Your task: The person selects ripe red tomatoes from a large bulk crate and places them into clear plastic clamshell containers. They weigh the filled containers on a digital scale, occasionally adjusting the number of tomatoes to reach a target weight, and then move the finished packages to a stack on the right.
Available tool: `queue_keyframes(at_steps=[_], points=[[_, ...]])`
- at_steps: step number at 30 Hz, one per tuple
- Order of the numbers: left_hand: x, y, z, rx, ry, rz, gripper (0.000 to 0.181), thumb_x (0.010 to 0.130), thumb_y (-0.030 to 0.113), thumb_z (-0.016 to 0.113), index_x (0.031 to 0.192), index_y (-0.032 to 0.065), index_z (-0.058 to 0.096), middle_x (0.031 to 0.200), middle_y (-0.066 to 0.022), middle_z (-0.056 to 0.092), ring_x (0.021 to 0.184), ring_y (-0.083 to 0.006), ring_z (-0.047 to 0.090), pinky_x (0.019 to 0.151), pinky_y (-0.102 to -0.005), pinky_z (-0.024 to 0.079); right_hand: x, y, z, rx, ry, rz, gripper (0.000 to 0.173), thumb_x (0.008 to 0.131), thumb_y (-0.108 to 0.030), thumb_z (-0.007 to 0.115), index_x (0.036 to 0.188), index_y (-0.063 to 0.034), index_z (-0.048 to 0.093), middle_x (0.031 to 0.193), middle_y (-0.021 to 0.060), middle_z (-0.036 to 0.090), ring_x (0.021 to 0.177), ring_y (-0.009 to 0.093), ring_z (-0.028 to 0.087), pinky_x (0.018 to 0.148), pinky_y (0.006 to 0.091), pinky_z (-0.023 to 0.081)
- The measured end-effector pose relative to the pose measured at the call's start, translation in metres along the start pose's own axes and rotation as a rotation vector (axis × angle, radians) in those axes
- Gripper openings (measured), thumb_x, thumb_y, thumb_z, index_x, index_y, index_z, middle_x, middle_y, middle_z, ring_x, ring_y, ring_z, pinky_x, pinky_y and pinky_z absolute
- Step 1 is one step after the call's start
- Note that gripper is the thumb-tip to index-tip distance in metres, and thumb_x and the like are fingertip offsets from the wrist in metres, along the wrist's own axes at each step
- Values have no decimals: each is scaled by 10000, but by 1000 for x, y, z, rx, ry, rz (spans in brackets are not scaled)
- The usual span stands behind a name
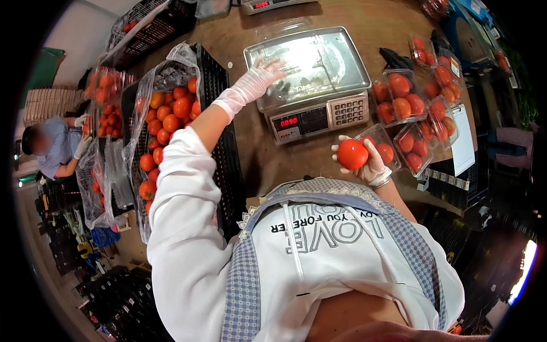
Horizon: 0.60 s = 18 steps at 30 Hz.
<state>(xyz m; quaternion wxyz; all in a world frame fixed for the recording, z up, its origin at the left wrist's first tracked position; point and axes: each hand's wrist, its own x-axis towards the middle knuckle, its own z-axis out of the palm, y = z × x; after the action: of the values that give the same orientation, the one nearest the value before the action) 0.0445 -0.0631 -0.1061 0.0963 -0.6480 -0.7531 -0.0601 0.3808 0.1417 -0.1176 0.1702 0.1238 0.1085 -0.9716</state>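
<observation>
My left hand [268, 73], in a thin white glove, reaches over the left part of the metal weighing pan [316, 64] of a digital scale [318, 119]. It is slightly blurred, its fingers spread with nothing in them. A red display on the scale is lit. My right hand [371, 164], also gloved, holds a red tomato [352, 154] just below the scale's right corner. Partly behind that hand lies an open clear plastic punnet [391, 147] with tomatoes in it. Left of the scale, a plastic-lined black crate [213, 77] holds many loose tomatoes [172, 122].
Several clear punnets of tomatoes [401, 100] crowd the table's right side, beside a clipboard [463, 141] and a black cloth [396, 59]. A clear empty container [284, 28] lies behind the pan. Another person [60, 147] handles tomatoes at far left. More crates stand at upper left.
</observation>
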Motion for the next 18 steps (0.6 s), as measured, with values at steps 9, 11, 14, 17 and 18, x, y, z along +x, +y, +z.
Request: queue_keyframes(at_steps=[9,11,14,17,18], points=[[-112,0,-269,75,818,-716,423,819,79,590,1235,39,528,1042,-123,627,889,-166,608,793,-279,480,-23,-23,40,-324,9,-199,933,721,-351,740,1435,-78,205,1424,222,297,1250,355,418,856,470,537],[-214,-10,-340,110,945,-762,435,837,122,620,1246,14,520,1099,-119,608,946,-174,588,798,-282,483,-17,-29,47,-328,-23,-184,869,757,-271,718,1433,-77,209,1413,218,315,1238,351,434,859,450,540],[-320,11,-396,572,870,-1055,420,848,128,627,1230,-21,541,1200,-138,585,1002,-177,575,820,-300,473,-3,-32,47,-327,22,-168,894,778,-289,714,1453,-98,159,1437,209,281,1201,362,469,841,429,549],[-362,42,-398,729,898,-1186,333,855,160,619,1168,46,614,1145,-84,623,955,-202,602,858,-310,456,15,-30,56,-362,-23,-151,850,753,-326,728,1400,-29,263,1377,217,371,1181,362,488,852,392,549],[-375,50,-397,742,896,-1195,320,857,145,619,1160,42,616,1146,-86,620,971,-202,598,869,-310,451,21,-26,68,-396,-45,-154,857,749,-346,725,1394,-14,269,1363,224,386,1162,355,503,835,377,555]])
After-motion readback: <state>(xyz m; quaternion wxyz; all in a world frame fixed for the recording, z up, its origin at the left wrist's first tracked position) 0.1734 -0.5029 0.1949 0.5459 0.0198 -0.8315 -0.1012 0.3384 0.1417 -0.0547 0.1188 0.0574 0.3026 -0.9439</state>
